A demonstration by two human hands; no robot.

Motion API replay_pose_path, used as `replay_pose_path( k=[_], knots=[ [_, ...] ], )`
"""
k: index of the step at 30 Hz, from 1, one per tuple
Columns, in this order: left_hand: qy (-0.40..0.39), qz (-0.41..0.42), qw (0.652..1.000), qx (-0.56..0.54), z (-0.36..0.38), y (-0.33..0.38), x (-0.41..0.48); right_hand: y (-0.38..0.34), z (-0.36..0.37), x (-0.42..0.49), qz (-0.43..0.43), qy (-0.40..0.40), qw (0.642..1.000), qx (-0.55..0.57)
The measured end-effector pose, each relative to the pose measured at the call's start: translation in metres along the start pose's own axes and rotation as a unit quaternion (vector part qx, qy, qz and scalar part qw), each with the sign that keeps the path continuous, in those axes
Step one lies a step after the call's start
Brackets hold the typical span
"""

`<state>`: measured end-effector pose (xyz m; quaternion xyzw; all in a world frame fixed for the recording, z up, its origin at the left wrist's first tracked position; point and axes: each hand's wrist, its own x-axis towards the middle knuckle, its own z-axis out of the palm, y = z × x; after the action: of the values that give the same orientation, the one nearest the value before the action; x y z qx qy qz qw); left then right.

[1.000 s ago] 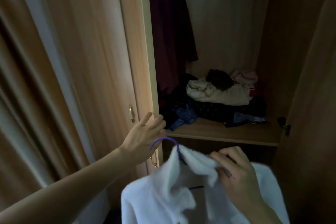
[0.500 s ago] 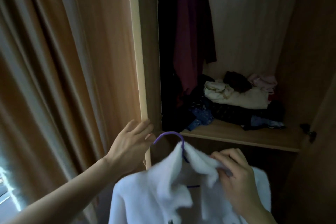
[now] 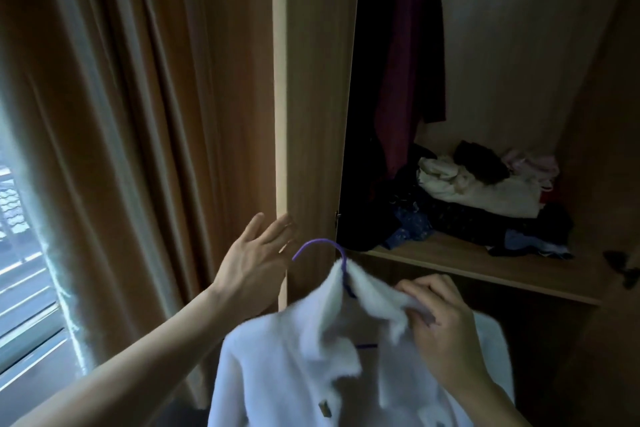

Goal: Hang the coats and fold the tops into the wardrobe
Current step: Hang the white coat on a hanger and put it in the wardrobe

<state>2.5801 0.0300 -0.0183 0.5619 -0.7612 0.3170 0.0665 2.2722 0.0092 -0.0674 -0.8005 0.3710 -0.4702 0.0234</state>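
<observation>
Your left hand is spread flat with its fingers loose, the fingertips resting against the pale edge of the open wardrobe door; it grips nothing. Your right hand is closed, pinching the collar of the white fleece coat between thumb and fingers. The coat hangs on a purple hanger, whose hook rises just beside your left fingertips, between your two hands. Beyond your right fingers, up and away, the shelf inside the wardrobe carries a heap of folded clothes. A dark maroon garment hangs above that heap. Brown curtains fall to the outer side of your left hand.
</observation>
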Motion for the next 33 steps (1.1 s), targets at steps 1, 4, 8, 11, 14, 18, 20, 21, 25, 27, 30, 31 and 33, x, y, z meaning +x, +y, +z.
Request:
replay_pose_path(
  k=[1, 4, 8, 11, 14, 18, 20, 21, 25, 27, 30, 31, 33],
  knots=[
    [0.004, -0.002, 1.0, -0.003, -0.001, 0.003, 0.001, -0.001, 0.001, 0.001, -0.003, 0.004, 1.0, -0.002],
    [0.023, -0.018, 1.0, -0.005, -0.002, 0.005, -0.001, -0.003, 0.001, 0.0, 0.002, 0.015, 1.0, 0.007],
    [0.07, -0.044, 0.992, -0.097, -0.004, 0.01, -0.01, -0.003, -0.005, 0.004, 0.001, 0.035, 0.999, 0.002],
    [0.091, -0.048, 0.953, -0.284, -0.014, 0.025, -0.019, -0.003, -0.011, 0.009, -0.008, 0.042, 0.999, -0.022],
    [0.114, -0.032, 0.907, -0.404, -0.024, 0.049, -0.026, -0.002, -0.018, 0.017, -0.02, 0.058, 0.997, -0.037],
    [0.152, -0.071, 0.884, -0.437, -0.025, 0.07, -0.02, 0.007, -0.032, 0.025, -0.017, 0.077, 0.995, -0.064],
    [0.178, -0.065, 0.882, -0.432, -0.029, 0.077, -0.011, 0.012, -0.043, 0.026, -0.012, 0.089, 0.994, -0.062],
    [0.191, -0.056, 0.88, -0.431, -0.031, 0.081, -0.005, 0.014, -0.05, 0.026, -0.012, 0.096, 0.994, -0.056],
    [0.234, -0.034, 0.873, -0.426, -0.035, 0.104, 0.023, 0.018, -0.08, 0.023, -0.009, 0.131, 0.991, -0.031],
    [0.258, -0.038, 0.872, -0.413, -0.04, 0.119, 0.04, 0.019, -0.093, 0.021, 0.007, 0.151, 0.988, -0.034],
    [0.302, -0.054, 0.884, -0.354, -0.056, 0.141, 0.068, 0.022, -0.114, 0.021, 0.028, 0.186, 0.981, -0.052],
    [0.311, -0.058, 0.887, -0.336, -0.062, 0.147, 0.078, 0.023, -0.12, 0.022, 0.032, 0.198, 0.978, -0.055],
    [0.321, -0.063, 0.882, -0.34, -0.074, 0.156, 0.095, 0.022, -0.134, 0.025, 0.034, 0.22, 0.973, -0.062]
  ],
)
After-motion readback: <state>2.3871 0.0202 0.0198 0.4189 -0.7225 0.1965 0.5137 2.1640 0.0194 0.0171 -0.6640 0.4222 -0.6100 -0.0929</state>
